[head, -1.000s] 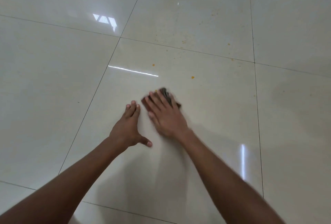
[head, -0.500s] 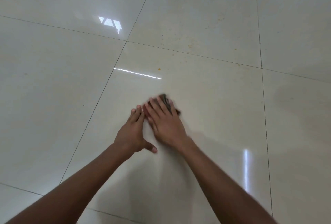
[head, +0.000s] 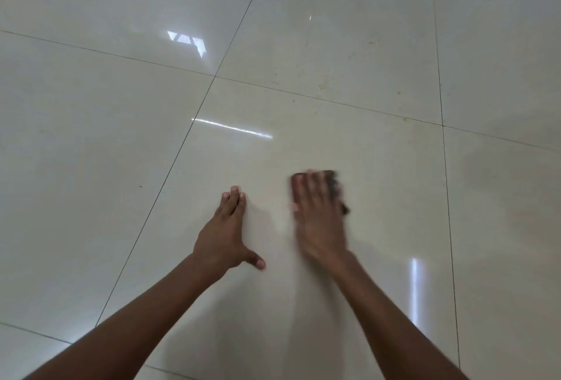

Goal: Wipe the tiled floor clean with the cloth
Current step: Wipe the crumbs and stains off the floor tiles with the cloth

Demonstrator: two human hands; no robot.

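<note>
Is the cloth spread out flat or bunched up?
Bunched: only a small dark wad of cloth shows past the pressing right hand; motion blur hides any folds.

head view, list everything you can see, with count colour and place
floor tiles: several, glossy cream, filling the view, dark grout lines between
specks: many, small yellowish, scattered on the tiles beyond the hands
cloth: one, dark, under the right hand's fingers, blurred
left hand: one, flat on the tile, fingers straight, thumb spread
right hand: one, pressing on the cloth, blurred
</note>
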